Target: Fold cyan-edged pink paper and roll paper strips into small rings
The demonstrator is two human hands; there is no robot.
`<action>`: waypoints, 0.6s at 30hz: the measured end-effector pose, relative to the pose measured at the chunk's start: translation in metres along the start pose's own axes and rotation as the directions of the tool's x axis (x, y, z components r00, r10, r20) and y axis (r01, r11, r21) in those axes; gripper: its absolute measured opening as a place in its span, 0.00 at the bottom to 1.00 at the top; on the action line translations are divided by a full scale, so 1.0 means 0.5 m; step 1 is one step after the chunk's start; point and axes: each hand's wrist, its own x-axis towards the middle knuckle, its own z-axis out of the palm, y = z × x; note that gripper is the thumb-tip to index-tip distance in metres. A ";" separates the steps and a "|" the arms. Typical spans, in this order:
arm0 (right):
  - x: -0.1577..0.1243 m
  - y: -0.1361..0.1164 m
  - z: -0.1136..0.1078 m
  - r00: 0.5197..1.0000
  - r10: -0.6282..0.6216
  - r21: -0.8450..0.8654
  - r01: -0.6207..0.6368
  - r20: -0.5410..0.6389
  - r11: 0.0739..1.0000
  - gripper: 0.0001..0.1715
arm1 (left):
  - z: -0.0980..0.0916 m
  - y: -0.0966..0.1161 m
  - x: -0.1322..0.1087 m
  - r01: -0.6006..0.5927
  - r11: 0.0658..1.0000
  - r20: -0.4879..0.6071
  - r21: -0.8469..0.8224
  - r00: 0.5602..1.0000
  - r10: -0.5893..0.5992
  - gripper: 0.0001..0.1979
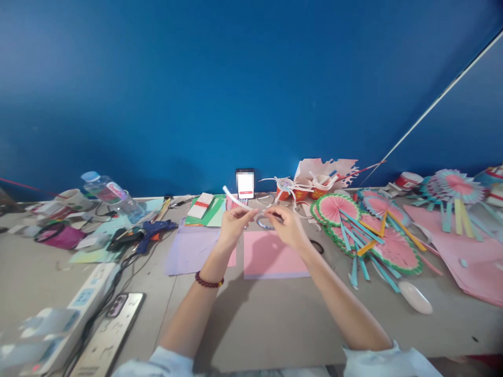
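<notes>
Left hand [232, 224] around half-hidden white strip [233, 197]

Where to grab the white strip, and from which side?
Probably the raised free end of the white strip, pinched lightly from the picture's upper left: it's slender and juts up that way, clear of the left hand.

Pinching a white strip [232, 197] in left fingers [244, 211] near the far edge of a pink sheet [275, 254], holding right fingers [276, 210] close by, with blue glue gun [151, 230] left of that sheet, paper fans [338, 209] right of it.
</notes>
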 end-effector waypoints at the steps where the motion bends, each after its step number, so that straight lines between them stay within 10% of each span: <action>1: -0.001 0.000 0.001 1.000 0.005 -0.002 -0.005 -0.001 1.000 0.10 | 0.001 0.000 0.000 0.008 1.000 -0.021 -0.006 1.000 -0.008 0.17; 18: -0.004 -0.002 -0.002 0.999 -0.012 -0.013 0.012 -0.048 1.000 0.11 | 0.012 -0.004 -0.014 -0.086 0.992 -0.028 -0.096 0.996 0.083 0.16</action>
